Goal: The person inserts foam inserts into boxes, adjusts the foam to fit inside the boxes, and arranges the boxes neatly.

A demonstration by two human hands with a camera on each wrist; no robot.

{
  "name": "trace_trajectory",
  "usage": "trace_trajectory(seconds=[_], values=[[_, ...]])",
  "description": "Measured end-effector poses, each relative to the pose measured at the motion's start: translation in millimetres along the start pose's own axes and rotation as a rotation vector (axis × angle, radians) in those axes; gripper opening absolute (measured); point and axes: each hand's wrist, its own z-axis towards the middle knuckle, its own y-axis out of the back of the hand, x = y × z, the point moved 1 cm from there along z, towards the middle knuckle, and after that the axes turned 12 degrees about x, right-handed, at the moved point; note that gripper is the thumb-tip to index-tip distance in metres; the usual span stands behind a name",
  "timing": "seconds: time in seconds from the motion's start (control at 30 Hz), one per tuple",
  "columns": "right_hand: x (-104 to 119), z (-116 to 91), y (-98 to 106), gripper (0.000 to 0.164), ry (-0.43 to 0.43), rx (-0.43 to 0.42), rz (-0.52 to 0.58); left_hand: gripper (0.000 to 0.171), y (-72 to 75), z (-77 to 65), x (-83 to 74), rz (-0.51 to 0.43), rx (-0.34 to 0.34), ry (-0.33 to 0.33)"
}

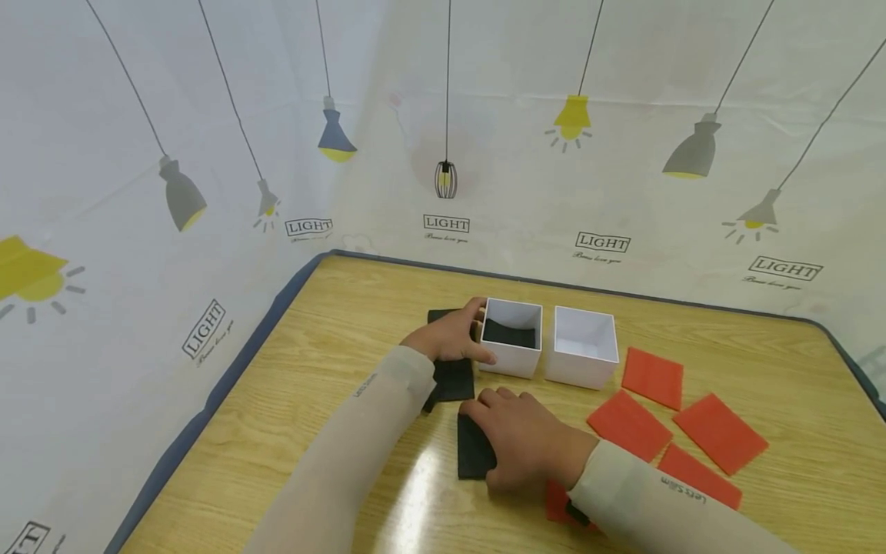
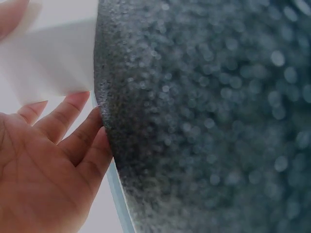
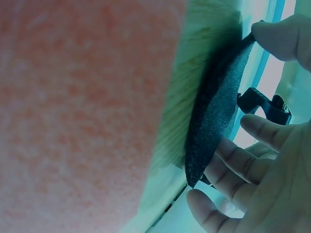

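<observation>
My left hand (image 1: pixel 446 336) holds the left white open-topped box (image 1: pixel 508 362), thumb on its front wall and fingers along its left side. Inside that box lies a black square sheet (image 1: pixel 508 333). Under and beside the left wrist are more black sheets (image 1: pixel 453 382), one filling much of the left wrist view. Nearer the body, my right hand (image 1: pixel 522 438) grips another black sheet (image 1: pixel 473 450) on the table. In the right wrist view this sheet (image 3: pixel 218 107) bows between thumb and fingertips, its near edge off the wood.
A second white box (image 1: pixel 581 369) stands just right of the first. Several red square sheets (image 1: pixel 652 377) are spread at the right, one partly under the right wrist. A white printed curtain (image 1: pixel 512 215) surrounds the wooden table (image 1: pixel 277 431).
</observation>
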Motion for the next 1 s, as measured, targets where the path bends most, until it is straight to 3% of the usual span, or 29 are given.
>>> trace_trajectory(seconds=[1.0], values=[[-0.4, 0.3, -2.9, 0.087, 0.015, 0.012, 0.025, 0.108, 0.0, -1.1, -0.9, 0.025, -0.004, 0.02]])
